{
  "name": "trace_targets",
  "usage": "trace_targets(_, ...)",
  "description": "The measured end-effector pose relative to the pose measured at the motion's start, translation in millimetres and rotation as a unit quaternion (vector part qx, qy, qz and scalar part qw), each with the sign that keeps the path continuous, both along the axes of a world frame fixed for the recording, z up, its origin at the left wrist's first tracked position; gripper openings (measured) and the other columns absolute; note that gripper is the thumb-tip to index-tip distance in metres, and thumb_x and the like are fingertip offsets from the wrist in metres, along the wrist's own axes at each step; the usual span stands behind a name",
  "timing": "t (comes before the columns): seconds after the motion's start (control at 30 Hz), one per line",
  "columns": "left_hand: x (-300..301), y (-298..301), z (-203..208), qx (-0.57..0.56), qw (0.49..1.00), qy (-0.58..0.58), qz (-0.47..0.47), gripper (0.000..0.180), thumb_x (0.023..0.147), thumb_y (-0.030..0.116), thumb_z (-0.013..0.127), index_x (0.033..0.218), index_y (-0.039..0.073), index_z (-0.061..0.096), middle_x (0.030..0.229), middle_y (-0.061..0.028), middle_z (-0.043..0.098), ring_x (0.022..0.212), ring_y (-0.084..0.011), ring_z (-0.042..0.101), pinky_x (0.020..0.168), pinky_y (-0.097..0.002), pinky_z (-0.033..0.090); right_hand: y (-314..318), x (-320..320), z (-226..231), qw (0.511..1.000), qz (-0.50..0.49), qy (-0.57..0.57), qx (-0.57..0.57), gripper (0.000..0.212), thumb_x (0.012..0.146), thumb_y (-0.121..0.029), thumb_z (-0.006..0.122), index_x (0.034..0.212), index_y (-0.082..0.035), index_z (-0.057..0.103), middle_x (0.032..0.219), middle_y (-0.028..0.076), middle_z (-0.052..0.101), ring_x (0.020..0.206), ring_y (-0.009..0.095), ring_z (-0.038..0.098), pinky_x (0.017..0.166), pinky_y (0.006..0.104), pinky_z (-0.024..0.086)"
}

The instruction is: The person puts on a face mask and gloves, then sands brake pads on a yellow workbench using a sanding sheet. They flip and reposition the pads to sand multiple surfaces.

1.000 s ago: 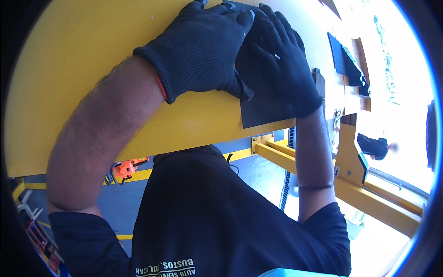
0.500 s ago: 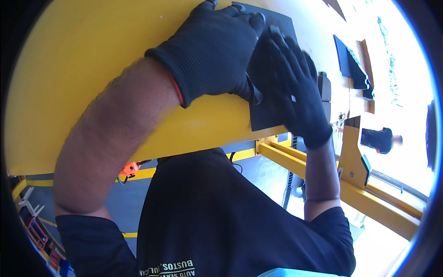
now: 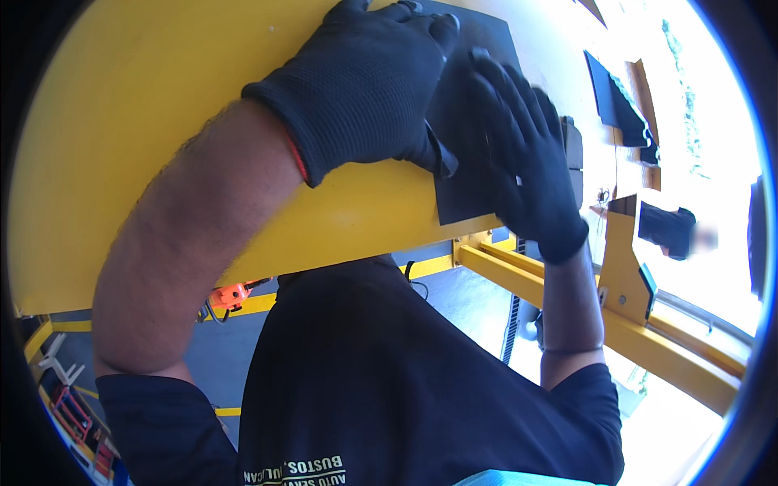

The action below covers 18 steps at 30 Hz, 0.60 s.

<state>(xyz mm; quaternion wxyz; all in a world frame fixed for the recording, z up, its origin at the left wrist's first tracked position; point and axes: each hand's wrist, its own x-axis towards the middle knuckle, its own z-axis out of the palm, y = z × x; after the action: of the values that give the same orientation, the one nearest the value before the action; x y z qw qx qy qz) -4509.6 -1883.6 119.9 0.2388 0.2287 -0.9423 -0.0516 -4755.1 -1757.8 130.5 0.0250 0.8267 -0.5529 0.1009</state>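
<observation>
A flat, dark, straight-edged sheet (image 3: 463,194) lies on the yellow surface (image 3: 194,73). My left hand (image 3: 365,89), in a black knit glove with a red-edged cuff, bears on its left side. The left fingers are spread, with the thumb apart and resting over the sheet. Flat across the right part of the sheet lies my gloved right hand (image 3: 531,162), its fingers stretched out and slightly smeared by motion. Whatever is beneath the right palm is hidden.
Just right of my right hand sits a dark block (image 3: 572,144). Yellow metal beams (image 3: 624,279) run below at the right. An orange tool (image 3: 232,296) shows beneath the table edge at left. Another person (image 3: 668,231) is in the far right background.
My left hand sits slightly farther left in the picture, while my right hand has shifted slightly over the sheet. The sheet appears nearly unmoved. The background person appears slightly farther right.
</observation>
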Motion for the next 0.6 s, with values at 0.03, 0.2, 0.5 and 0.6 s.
trace_targets(0.03, 1, -3, -1, -0.009, 1.0, 0.018, -0.009, 0.117, 0.081, 0.075, 0.077, 0.152, -0.013, 0.048, 0.147, -0.0331, 0.06, 0.145, -0.0443, 0.054, 0.123, -0.0577, 0.035, -19, -6, -5, 0.999, 0.018, -0.025, -0.011, 0.066, 0.105, -0.038, 0.056, 0.167, -0.016, 0.044, 0.176, 0.012, 0.039, 0.163, 0.04, 0.033, 0.132, 0.0625, 0.02)
trace_targets(0.2, 3, -5, -12, -0.039, 0.999, -0.003, 0.019, 0.118, 0.08, 0.076, 0.078, 0.151, -0.013, 0.049, 0.145, -0.0316, 0.061, 0.143, -0.0429, 0.056, 0.122, -0.0568, 0.036, -21, -9, -17, 0.999, 0.013, -0.048, 0.001, 0.063, 0.107, -0.038, 0.053, 0.166, -0.018, 0.045, 0.176, 0.011, 0.039, 0.163, 0.038, 0.033, 0.133, 0.0613, 0.019)
trace_targets(0.5, -4, -6, -6, -0.027, 0.998, 0.046, -0.016, 0.115, 0.078, 0.072, 0.083, 0.149, -0.012, 0.05, 0.143, -0.031, 0.062, 0.14, -0.0423, 0.057, 0.12, -0.0567, 0.039, -38, -27, -16, 0.985, 0.154, -0.005, -0.082, 0.057, 0.105, -0.035, 0.06, 0.158, -0.015, 0.055, 0.17, 0.015, 0.047, 0.159, 0.041, 0.04, 0.129, 0.0605, 0.028)
trace_targets(0.6, 1, -7, -9, 0.003, 1.0, 0.008, 0.0, 0.116, 0.078, 0.071, 0.083, 0.15, -0.013, 0.049, 0.145, -0.0319, 0.06, 0.141, -0.0425, 0.057, 0.12, -0.057, 0.038, -18, -7, -14, 0.995, 0.072, -0.065, -0.027, 0.06, 0.105, -0.041, 0.063, 0.158, -0.014, 0.055, 0.168, 0.016, 0.049, 0.158, 0.041, 0.041, 0.129, 0.0591, 0.029)
